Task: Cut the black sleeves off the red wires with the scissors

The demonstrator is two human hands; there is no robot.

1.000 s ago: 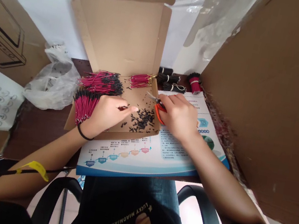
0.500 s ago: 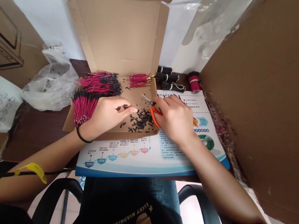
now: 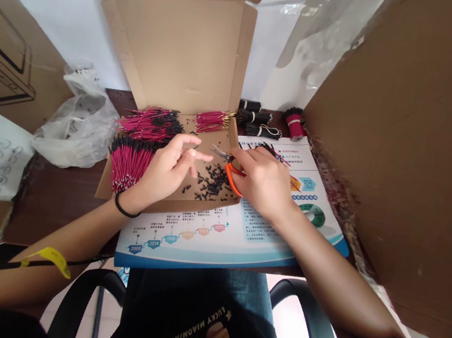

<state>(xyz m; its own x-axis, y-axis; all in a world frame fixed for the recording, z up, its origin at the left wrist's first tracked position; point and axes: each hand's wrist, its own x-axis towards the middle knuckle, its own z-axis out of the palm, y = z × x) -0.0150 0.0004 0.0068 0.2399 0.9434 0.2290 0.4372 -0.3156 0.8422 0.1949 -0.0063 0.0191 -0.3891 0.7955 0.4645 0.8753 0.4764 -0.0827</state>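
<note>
My left hand hovers over a shallow open cardboard box, its fingers spread and nothing visible in them. Beside its wrist lies a bundle of red wires with black ends, and another bundle lies behind it. My right hand grips orange-handled scissors, their steel blades pointing left over the box. Between my hands is a heap of small black pieces. A thinner bundle of red wires with gold tips lies at the box's back.
Black wire bundles and a red bundle stand behind the box. A printed brochure lies under the box's right side on a dark table. A plastic bag sits left; a tall cardboard sheet walls the right.
My left hand has lifted off the black pieces and its fingers have spread. The scissors have tilted slightly in my right hand, with their blades still over the box.
</note>
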